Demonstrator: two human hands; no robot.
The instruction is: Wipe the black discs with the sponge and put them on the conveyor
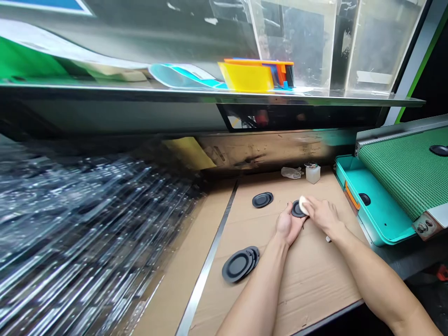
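Head view: the left hand (288, 225) cups a black round disc (297, 209), fingers together against its edge, while the right hand (324, 214) presses a white pad (304, 205) onto it, fingers together and clamped on the pad. Both hands sit over a cardboard sheet (315, 275). Around them lie a disc stack (240, 264) at 8 o'clock, a disc pair (262, 200) at 10 o'clock, a small white bottle (312, 174) at 1 o'clock, and a teal tray (380, 210) at 3 o'clock. A steel strip (206, 266) separates the cardboard sheet from stacked clear plastic sheets (87, 224) at 9 o'clock.
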